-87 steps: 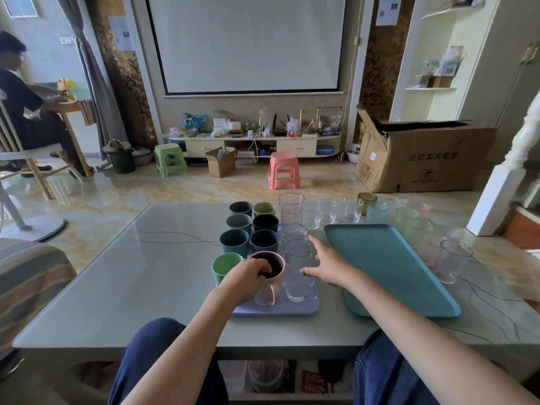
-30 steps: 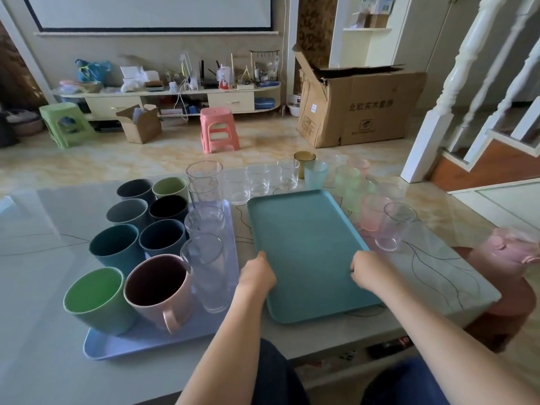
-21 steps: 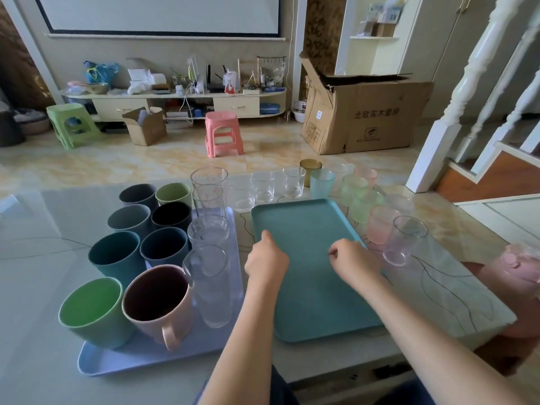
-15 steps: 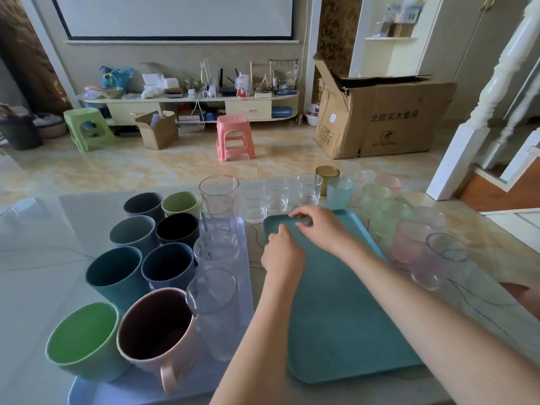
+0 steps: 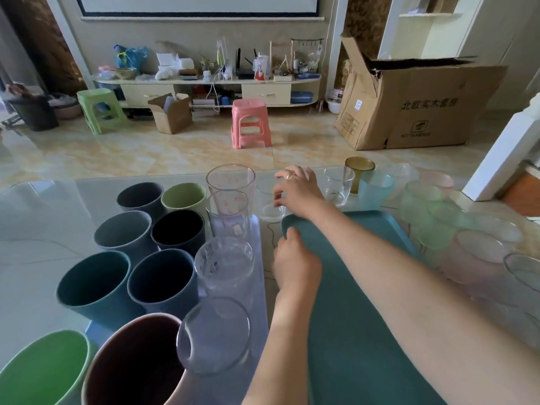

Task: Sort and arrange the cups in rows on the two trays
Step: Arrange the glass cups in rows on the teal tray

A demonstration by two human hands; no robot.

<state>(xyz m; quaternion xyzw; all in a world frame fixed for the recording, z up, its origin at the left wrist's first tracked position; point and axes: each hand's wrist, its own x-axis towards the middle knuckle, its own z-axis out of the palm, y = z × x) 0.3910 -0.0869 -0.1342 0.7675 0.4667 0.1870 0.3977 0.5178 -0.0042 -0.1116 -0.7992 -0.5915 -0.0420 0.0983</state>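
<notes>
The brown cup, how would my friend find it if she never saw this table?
Look at the teal tray on the table, then past its far edge to the row of small cups. The brown cup stands at the back of that row, behind a light blue cup and right of a small clear glass. It is the only amber-brown see-through cup; its neighbours are clear, blue, green or pink.

You've got two trays: a lilac tray (image 5: 260, 290) and a teal tray (image 5: 359, 340). The lilac one carries eight opaque mugs (image 5: 96, 287) in two columns plus four tall clear glasses (image 5: 223, 267) in a third. Floor count: two plastic stools (image 5: 249, 122) and two cardboard boxes (image 5: 415, 106).
</notes>
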